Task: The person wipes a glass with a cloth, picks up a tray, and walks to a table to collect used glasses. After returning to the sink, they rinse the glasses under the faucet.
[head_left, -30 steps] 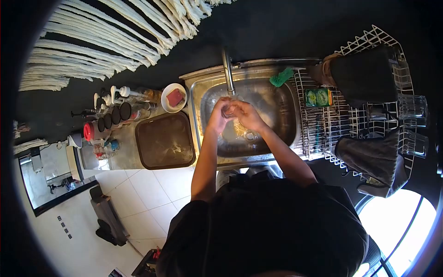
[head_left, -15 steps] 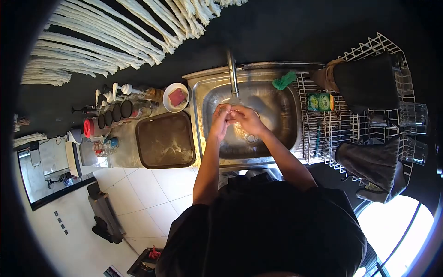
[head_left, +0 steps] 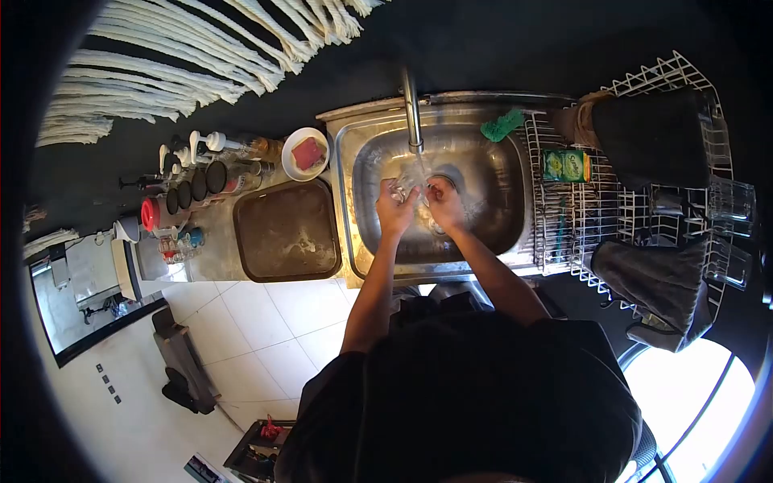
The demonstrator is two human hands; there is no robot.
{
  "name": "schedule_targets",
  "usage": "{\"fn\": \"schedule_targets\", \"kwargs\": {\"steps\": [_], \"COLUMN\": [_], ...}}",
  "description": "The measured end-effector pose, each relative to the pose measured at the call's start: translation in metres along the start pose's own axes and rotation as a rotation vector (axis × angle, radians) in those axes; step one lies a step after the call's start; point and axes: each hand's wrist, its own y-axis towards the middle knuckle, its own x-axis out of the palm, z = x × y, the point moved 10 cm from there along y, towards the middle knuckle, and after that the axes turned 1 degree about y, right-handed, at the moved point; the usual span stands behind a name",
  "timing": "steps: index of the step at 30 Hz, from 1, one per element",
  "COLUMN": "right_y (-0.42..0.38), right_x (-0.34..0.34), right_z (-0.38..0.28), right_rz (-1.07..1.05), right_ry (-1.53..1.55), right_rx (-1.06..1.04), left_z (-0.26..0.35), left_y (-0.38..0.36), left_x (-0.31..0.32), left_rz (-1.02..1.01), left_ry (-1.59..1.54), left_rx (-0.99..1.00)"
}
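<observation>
Over the steel sink [head_left: 491,233], my left hand [head_left: 394,214] is closed around a small clear glass [head_left: 400,190], partly covered by the fingers. The running water from the tap [head_left: 413,121] falls between my two hands. My right hand [head_left: 447,208] is close beside it on the right, fingers curled in. Something shiny shows at those fingertips, but I cannot make out what it is. The round drain lies behind the right hand and is partly hidden.
Left of the sink are a brown tray [head_left: 286,233], a white bowl [head_left: 295,171] with a pink sponge [head_left: 307,153], and several jars and pump bottles. A green scrubber [head_left: 502,125] lies on the sink's back-right rim. The wire dish rack [head_left: 555,217] holds cloths, glasses and a green packet [head_left: 566,166].
My hands were together under the tap and have now moved apart slightly. The clear glass shows in my left hand. The view has shifted a little.
</observation>
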Motion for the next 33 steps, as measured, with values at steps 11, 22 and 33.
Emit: {"fn": "schedule_targets", "kwargs": {"steps": [11, 22, 33], "right_y": [-0.056, 0.017, 0.029], "right_x": [0.009, 0.028, 0.02], "right_z": [0.083, 0.048, 0.001], "right_rz": [-0.198, -0.238, -0.332], "right_ry": [-0.756, 1.278, 1.213], "right_rx": [0.139, 0.505, 0.358], "left_z": [-0.125, 0.038, 0.019], "left_y": [-0.04, -0.016, 0.049], "left_x": [-0.019, 0.017, 0.078], "left_rz": [-0.266, 0.024, -0.473], "left_ry": [1.048, 0.378, 0.172], "left_rx": [-0.181, 0.371, 0.165]}}
